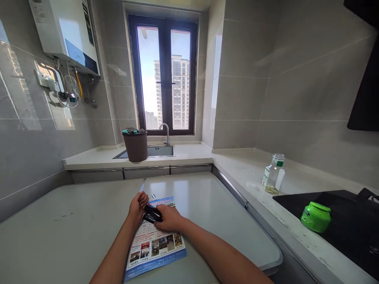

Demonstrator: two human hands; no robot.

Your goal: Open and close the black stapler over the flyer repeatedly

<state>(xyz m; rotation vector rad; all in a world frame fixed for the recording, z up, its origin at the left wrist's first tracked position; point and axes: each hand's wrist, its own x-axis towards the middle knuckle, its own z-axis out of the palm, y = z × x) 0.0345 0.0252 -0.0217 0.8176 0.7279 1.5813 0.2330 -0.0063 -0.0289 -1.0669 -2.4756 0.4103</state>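
Over a printed flyer [158,236] with blue edges and small photos, my right hand [170,218] grips a black stapler [152,213] whose two arms look parted. My left hand [139,204] is curled closed right at the stapler's left end. What its fingers hold, if anything, is hidden. A small shiny metal piece [153,196], perhaps a strip of staples, lies on the table just beyond the flyer's top edge. Hands and stapler cover the upper part of the flyer.
The pale glossy table [89,221] borders a counter with a sink [160,150] and a brown bin [136,146] holding rubbish. On the right stand a glass bottle [272,175] and a green jar [316,217], beside a black hob [349,232].
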